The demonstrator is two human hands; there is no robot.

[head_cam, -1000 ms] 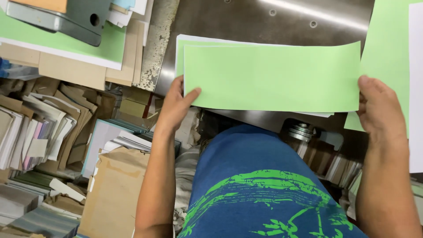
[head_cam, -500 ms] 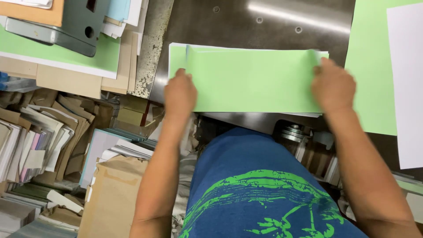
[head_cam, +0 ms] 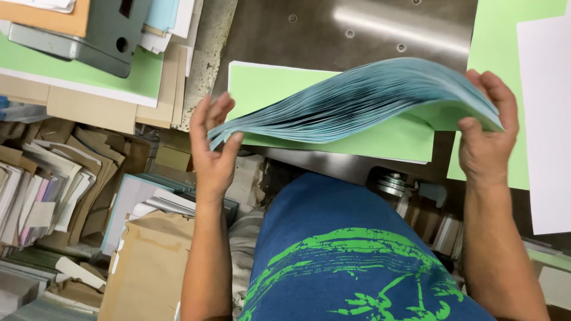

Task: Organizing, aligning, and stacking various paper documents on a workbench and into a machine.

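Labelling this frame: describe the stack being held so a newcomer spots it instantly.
Start at the grey metal table. Just above its near edge, the left hand and right hand lift a bowed stack of sheets. Unlike the flat green sheet beneath, its fanned edges look blue.

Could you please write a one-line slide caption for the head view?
Left hand and right hand lift a bowed stack of green sheets above a metal table.
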